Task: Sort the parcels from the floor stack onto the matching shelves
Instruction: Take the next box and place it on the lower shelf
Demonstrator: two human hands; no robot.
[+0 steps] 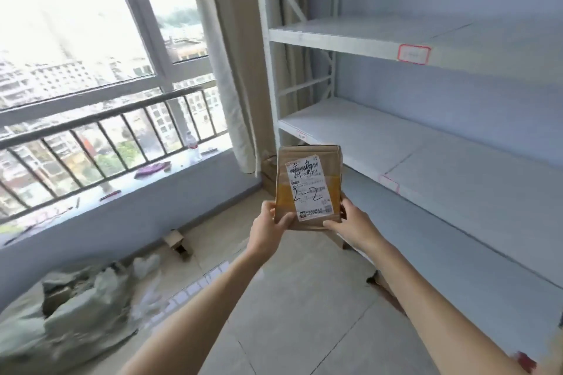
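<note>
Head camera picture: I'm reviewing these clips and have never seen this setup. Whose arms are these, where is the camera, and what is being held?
There is no machine here. A person wears a wide-angle camera on the head, looking forward and down, so both arms are their own. The left hand and right hand grip the lower corners of a small cardboard parcel, held up with its white shipping label facing the camera; handwriting on it seems to read "2-2". To the right stands a white shelf unit, with red-edged tags on the shelf fronts; their text is too blurred to read. A grey sack lies on the floor at lower left, and a water bottle stands on the windowsill.
</note>
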